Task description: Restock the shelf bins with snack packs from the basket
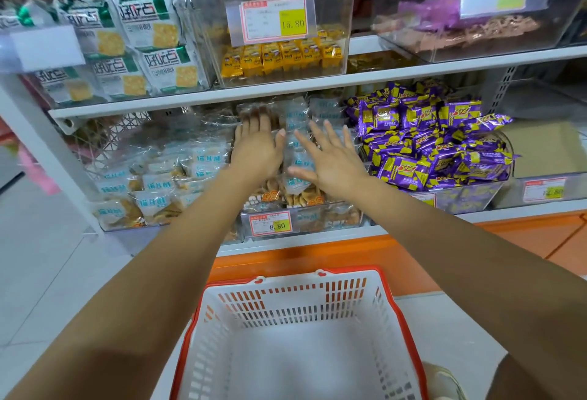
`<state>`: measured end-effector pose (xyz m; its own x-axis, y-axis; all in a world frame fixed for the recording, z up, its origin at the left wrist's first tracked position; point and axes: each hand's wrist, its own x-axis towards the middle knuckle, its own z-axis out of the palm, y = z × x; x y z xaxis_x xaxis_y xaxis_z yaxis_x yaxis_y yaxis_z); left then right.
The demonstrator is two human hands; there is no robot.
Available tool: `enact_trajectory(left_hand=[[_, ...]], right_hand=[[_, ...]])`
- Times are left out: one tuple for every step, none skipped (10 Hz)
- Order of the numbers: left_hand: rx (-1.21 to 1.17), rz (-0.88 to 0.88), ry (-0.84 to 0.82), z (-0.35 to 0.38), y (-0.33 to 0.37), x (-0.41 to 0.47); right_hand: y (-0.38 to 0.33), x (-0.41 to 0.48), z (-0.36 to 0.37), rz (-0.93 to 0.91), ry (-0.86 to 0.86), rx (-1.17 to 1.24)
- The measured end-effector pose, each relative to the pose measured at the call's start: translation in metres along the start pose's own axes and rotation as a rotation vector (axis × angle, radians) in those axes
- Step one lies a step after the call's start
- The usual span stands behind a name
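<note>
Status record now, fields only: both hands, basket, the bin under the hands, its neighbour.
left hand: open, flat on clear snack packs
right hand: open, fingers spread, at same packs; contact unclear
basket: white, red rim, no packs seen inside
bin: lower shelf, middle, price tag 8.80
right neighbour: purple packs, heaped

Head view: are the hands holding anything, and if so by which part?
Nothing is held. The left hand and right hand lie open, fingers straight and spread, on the clear plastic biscuit packs in the middle shelf bin; neither grips one.
</note>
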<state>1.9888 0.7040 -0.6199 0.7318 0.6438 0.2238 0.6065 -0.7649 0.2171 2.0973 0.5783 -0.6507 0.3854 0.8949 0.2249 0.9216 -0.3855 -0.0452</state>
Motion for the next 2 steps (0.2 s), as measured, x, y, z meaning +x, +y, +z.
enact_trajectory(left_hand=[[0.001, -0.062, -0.2, 0.004, 0.002, -0.021], [-0.076, -0.057, -0.24, -0.003, -0.002, -0.031]], right_hand=[[-0.001, -0.003, -0.007, 0.002, -0.006, 0.017], [0.002, -0.004, -0.021, -0.019, 0.01, 0.054]])
